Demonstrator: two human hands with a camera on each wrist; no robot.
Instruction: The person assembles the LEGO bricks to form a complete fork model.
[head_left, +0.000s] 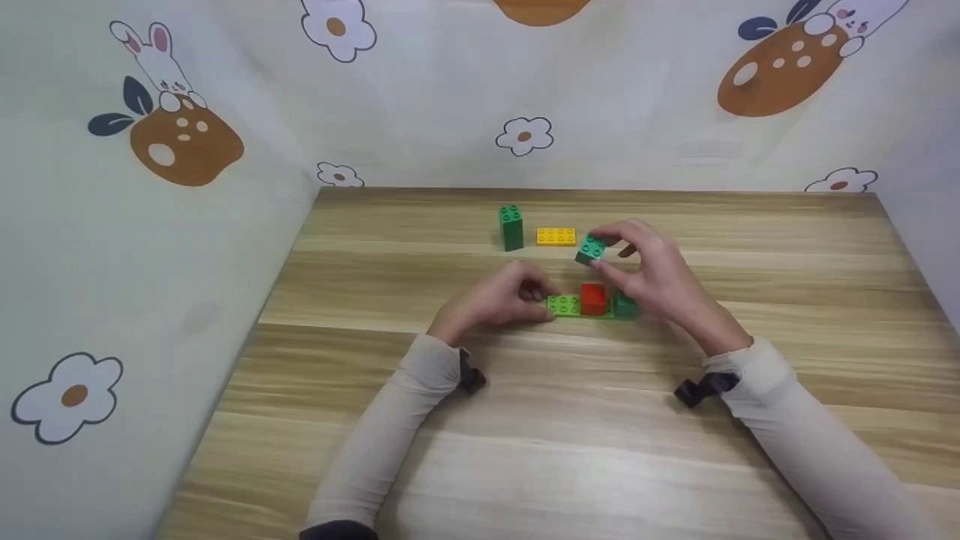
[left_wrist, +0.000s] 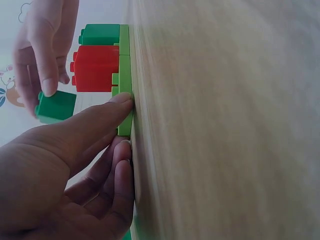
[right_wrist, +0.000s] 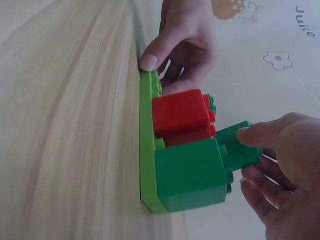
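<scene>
On the wooden table lies a light green building plate (head_left: 563, 304), its left end pinched between the thumb and fingers of my left hand (head_left: 508, 296). A red block (head_left: 593, 299) stands on the plate, with a green block (right_wrist: 191, 175) on its right end; my right hand partly hides that one in the head view. Above and behind the plate, my right hand (head_left: 651, 271) holds a second green block (head_left: 591, 249) between thumb and fingers, studs up and slightly tilted. In the left wrist view this held block (left_wrist: 56, 106) is apart from the plate.
Farther back stand a tall green block (head_left: 511, 228) and, to its right, a flat yellow plate (head_left: 556, 237). The patterned cloth wall (head_left: 435, 97) rises at the table's back edge, and another runs along the left. Dark cameras are strapped to both wrists.
</scene>
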